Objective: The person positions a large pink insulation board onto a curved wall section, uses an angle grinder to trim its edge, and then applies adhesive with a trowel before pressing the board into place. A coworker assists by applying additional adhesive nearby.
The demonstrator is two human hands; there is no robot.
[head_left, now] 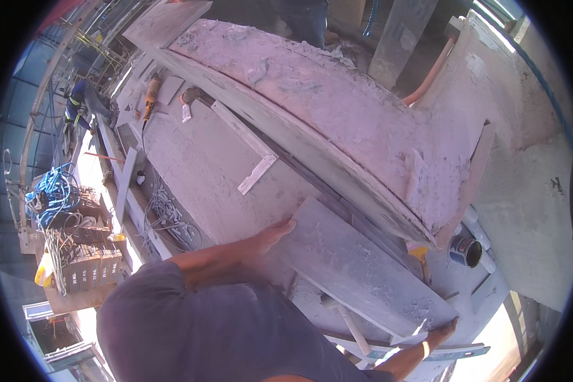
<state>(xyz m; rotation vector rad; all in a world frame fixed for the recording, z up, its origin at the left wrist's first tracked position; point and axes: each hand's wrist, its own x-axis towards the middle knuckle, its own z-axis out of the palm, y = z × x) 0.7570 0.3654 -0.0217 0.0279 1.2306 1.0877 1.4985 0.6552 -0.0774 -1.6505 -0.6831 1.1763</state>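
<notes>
Between my two hands is a long grey stone slab [356, 267], tilted, its flat face turned up toward me. My left hand [277, 232] grips its far left end, the fingers partly hidden at the edge. At the opposite, near right end, my right hand [442, 332] holds the corner. Beyond the slab runs a low wall [299, 89], its top spread with rough mortar and its front faced with a stone panel. A mallet [351, 321] lies partly under the slab's near side. A yellow-bristled brush [420, 260] rests close to its right end.
A steel square [251, 149] lies along the wall's base. Farther left are an orange power tool [151, 95], scattered offcuts [170, 213] and a coiled blue hose [54, 194]. An open can [466, 251] stands at the right. A spirit level [458, 351] lies near my right hand. Another person [83, 102] crouches far left.
</notes>
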